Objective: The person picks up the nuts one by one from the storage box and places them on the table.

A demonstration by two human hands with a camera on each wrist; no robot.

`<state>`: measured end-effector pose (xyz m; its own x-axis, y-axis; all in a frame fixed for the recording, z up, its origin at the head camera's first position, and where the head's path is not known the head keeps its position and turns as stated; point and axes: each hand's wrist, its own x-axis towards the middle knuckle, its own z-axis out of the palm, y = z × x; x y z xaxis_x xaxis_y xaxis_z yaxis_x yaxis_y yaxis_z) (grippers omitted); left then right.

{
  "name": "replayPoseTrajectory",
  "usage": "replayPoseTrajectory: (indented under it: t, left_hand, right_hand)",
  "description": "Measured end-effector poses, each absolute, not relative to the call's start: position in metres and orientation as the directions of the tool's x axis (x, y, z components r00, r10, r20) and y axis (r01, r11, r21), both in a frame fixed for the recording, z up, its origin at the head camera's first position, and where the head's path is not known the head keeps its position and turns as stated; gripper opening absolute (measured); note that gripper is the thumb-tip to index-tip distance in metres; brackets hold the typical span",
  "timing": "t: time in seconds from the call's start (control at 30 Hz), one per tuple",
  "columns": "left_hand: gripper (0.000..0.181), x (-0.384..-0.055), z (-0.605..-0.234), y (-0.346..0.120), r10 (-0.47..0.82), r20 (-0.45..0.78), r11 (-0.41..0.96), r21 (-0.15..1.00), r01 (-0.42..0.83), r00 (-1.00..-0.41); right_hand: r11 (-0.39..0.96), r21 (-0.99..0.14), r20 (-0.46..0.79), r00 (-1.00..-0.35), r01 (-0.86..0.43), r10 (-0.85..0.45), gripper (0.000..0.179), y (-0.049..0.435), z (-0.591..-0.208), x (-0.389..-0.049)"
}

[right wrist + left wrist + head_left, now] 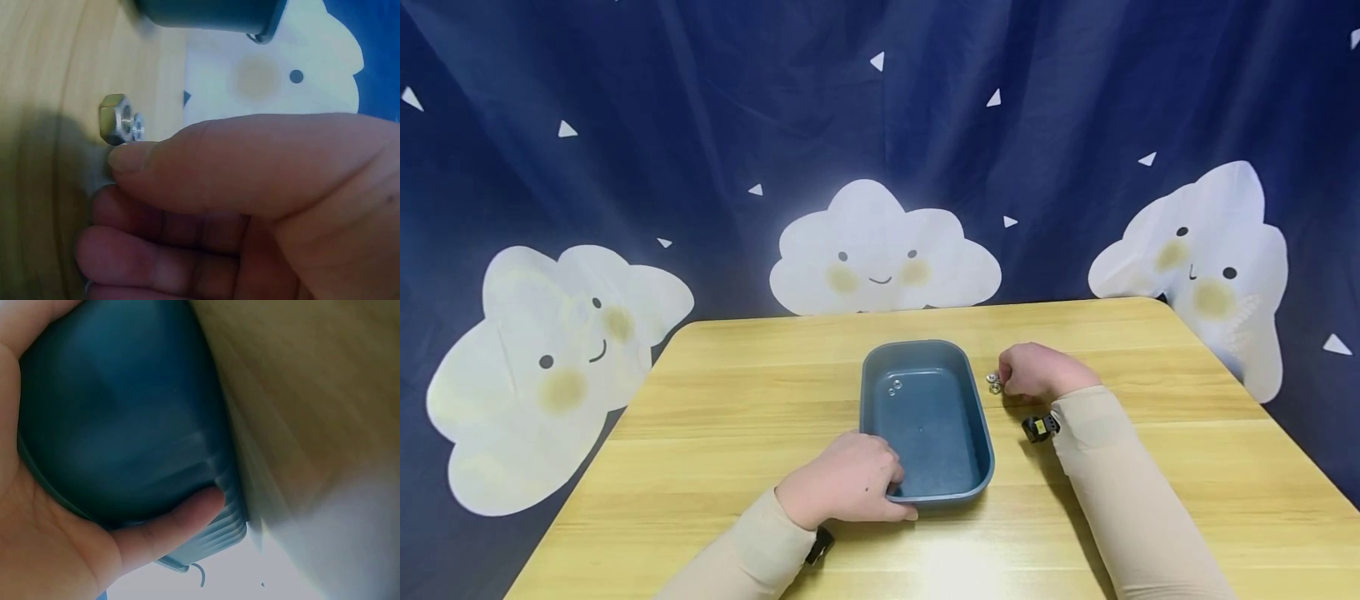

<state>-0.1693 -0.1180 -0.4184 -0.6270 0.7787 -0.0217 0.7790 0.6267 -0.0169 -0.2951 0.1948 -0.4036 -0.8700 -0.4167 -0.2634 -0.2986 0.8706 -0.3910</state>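
A dark blue-grey plastic bin [925,497] stands on the wooden table. My left hand [850,479] grips its near left corner, fingers over the rim and thumb [175,522] along the outer wall. Two small metal nuts [897,384] lie inside on the bin's floor, toward the far left. Right of the bin, my right hand [1045,371] is lowered to the table beside a small cluster of metal nuts [992,379]. In the right wrist view its fingers are curled, and the thumb tip is close beside a hex nut [114,120]. Whether anything is between its fingertips is hidden.
The light wooden table [737,400] reaches back to a dark blue curtain [715,100] printed with smiling clouds and white triangles. Each wrist wears a small black camera [1040,428]. The bin's right wall stands between its inside and the loose nuts.
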Motion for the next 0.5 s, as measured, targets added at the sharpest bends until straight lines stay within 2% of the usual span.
replayPoseTrajectory:
  t: [0.5]
  left_hand:
    - [0.056,-0.1682,-0.4168,-0.1187,0.777,-0.013,0.629,-0.02,0.777,-0.629]
  right_hand:
    - [0.889,-0.363,-0.268,-0.883,-0.277,-0.385,0.014,0.1906,-0.4095,-0.2977]
